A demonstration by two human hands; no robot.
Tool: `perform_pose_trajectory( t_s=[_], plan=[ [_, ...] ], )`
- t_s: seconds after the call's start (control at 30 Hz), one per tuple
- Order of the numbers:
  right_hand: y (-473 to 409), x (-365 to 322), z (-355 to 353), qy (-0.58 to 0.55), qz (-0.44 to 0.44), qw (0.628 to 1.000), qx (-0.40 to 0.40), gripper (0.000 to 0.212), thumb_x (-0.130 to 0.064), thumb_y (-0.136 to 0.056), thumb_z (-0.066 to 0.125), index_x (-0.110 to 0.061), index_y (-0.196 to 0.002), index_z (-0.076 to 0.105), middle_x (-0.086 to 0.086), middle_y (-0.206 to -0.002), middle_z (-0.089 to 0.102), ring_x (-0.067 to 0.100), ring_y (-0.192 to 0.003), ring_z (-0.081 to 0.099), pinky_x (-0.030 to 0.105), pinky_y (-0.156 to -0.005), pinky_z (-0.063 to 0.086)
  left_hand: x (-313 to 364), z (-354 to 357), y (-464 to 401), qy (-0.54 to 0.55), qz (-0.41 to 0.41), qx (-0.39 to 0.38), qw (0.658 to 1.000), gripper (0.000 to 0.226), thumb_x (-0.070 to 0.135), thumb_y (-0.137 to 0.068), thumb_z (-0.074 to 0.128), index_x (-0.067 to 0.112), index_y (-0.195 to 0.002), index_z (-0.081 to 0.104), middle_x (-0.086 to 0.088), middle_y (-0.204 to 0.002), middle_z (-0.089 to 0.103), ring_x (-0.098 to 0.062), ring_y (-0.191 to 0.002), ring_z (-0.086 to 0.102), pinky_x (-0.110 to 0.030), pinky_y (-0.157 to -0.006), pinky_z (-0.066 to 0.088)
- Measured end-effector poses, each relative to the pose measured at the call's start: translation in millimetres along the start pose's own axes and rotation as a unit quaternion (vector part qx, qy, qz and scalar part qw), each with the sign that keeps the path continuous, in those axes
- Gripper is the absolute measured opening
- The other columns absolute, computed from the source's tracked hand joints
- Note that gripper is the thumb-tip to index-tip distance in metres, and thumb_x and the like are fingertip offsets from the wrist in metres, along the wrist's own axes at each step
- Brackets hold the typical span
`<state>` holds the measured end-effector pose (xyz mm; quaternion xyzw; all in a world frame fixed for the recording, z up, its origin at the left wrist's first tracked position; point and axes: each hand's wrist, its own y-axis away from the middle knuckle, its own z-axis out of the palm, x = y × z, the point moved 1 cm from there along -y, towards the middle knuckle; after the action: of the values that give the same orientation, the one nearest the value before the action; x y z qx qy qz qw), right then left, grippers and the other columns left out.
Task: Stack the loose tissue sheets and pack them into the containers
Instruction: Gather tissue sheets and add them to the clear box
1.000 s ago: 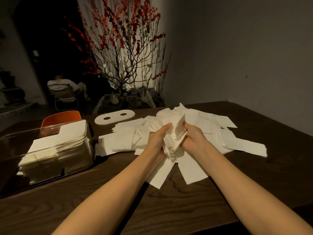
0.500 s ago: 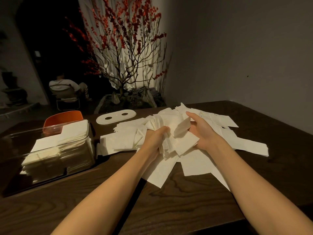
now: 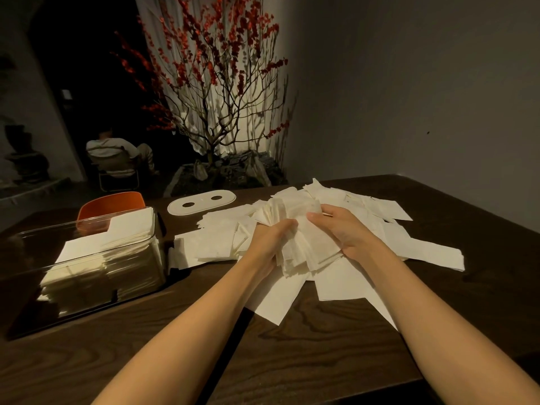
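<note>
Centrally, a dark wooden table [image 3: 292, 361] fills the lower view. Behind it, a branch arrangement [image 3: 216, 83] with red blossoms stands against a pale curtain, and a seated person [image 3: 117, 153] is visible in the dim room at left.

Loose sheets [image 3: 423, 252] of white tissue lie spread in a wide pile across the middle and right of the table. At left, a clear container [image 3: 87, 258] rests on the table; it holds stacked tissue [image 3: 111, 241] filling much of its interior. An orange bowl [image 3: 111, 204] sits just behind the container. A flat white lid [image 3: 201, 202] with two oval holes lies beyond the pile, near the far table edge.

A bundle [image 3: 298, 244] of gathered sheets is held above the pile, between both hands. The left hand [image 3: 271, 241] grips the bundle's left side with curled fingers. The right hand [image 3: 344, 229] grips the right side, thumb on top of the sheets, fingers wrapped beneath. Sheet edges fan out unevenly below the hands.
</note>
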<state>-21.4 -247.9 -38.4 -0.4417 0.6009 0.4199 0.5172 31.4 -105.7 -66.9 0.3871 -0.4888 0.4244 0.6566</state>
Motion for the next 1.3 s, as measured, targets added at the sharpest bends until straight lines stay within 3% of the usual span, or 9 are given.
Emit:
perform_pose_trajectory(
  t_s=[0.17,0.3,0.43,0.53,0.6,0.73,0.97,1.1,1.3],
  plan=[
    [-3,0,1,-0.021,-0.016,0.999,0.034,0.021,-0.030,-0.094,0.059,-0.028,-0.114,0.054,-0.008,-0.100,0.061,0.017,-0.092,0.060,0.029,-0.067,0.053,0,-3,1,0.154,-0.058,-0.058,0.985,0.075,0.025,-0.074,0.073,0.010,-0.140,0.042,-0.018,-0.127,0.061,-0.035,-0.113,0.061,-0.052,-0.095,0.050],
    [-5,0,-1,-0.030,-0.016,0.998,0.055,0.028,-0.031,-0.094,0.059,-0.029,-0.121,0.054,-0.007,-0.108,0.060,0.017,-0.096,0.059,0.030,-0.071,0.054,2,0,5,0.238,-0.091,-0.070,0.964,0.049,0.017,-0.089,0.064,0.009,-0.135,0.047,-0.020,-0.126,0.060,-0.038,-0.112,0.059,-0.052,-0.089,0.051],
    [-6,-3,-4,-0.051,-0.044,0.994,0.091,0.032,-0.034,-0.097,0.053,-0.030,-0.128,0.051,-0.008,-0.113,0.056,0.012,-0.092,0.057,0.026,-0.067,0.052,4,2,12,0.272,-0.112,-0.103,0.950,0.050,0.014,-0.089,0.060,0.010,-0.137,0.046,-0.022,-0.128,0.059,-0.041,-0.117,0.057,-0.056,-0.096,0.046],
    [-7,-6,-5,-0.048,-0.045,0.993,0.102,0.038,-0.037,-0.095,0.055,-0.033,-0.132,0.050,-0.006,-0.123,0.057,0.017,-0.102,0.059,0.036,-0.080,0.056,5,3,15,0.309,-0.136,-0.108,0.935,0.050,0.020,-0.093,0.056,0.010,-0.140,0.043,-0.023,-0.132,0.056,-0.042,-0.117,0.055,-0.056,-0.091,0.047],
    [-8,-5,-4,-0.057,-0.024,0.996,0.063,0.037,-0.035,-0.094,0.057,-0.032,-0.131,0.052,-0.005,-0.127,0.058,0.018,-0.108,0.059,0.040,-0.088,0.055,4,4,15,0.326,-0.154,-0.114,0.926,0.056,0.031,-0.094,0.056,0.008,-0.143,0.040,-0.025,-0.134,0.053,-0.043,-0.119,0.053,-0.057,-0.095,0.044],
    [-1,-4,3,-0.030,0.009,0.996,-0.080,0.030,-0.024,-0.096,0.056,-0.020,-0.126,0.057,-0.002,-0.110,0.066,0.015,-0.097,0.065,0.025,-0.070,0.055,3,6,14,0.312,-0.131,-0.107,0.935,0.067,0.052,-0.094,0.050,0.003,-0.140,0.045,-0.025,-0.126,0.059,-0.041,-0.108,0.059,-0.056,-0.086,0.046],
    [-7,1,7,0.136,0.015,0.988,-0.076,0.042,-0.031,-0.092,0.062,-0.020,-0.132,0.054,0.000,-0.133,0.055,0.020,-0.112,0.056,0.038,-0.099,0.049,5,0,5,0.310,-0.125,-0.079,0.939,0.093,0.074,-0.077,0.054,0.010,-0.142,0.039,-0.022,-0.133,0.056,-0.042,-0.116,0.057,-0.056,-0.092,0.048],
    [-7,1,7,0.153,0.008,0.984,-0.093,0.038,-0.031,-0.091,0.064,-0.019,-0.127,0.058,0.001,-0.131,0.056,0.020,-0.111,0.057,0.036,-0.097,0.050,6,0,6,0.289,-0.114,-0.062,0.949,0.051,0.036,-0.092,0.060,0.008,-0.133,0.049,-0.023,-0.124,0.061,-0.039,-0.111,0.060,-0.052,-0.088,0.051],
    [-1,-3,5,0.142,0.014,0.986,-0.087,0.034,-0.030,-0.090,0.064,-0.018,-0.122,0.062,-0.002,-0.122,0.059,0.013,-0.094,0.059,0.020,-0.067,0.049,6,-2,8,0.307,-0.096,-0.037,0.946,0.048,0.018,-0.093,0.051,0.000,-0.136,0.045,-0.027,-0.129,0.056,-0.042,-0.115,0.057,-0.052,-0.093,0.047]
  ],
)
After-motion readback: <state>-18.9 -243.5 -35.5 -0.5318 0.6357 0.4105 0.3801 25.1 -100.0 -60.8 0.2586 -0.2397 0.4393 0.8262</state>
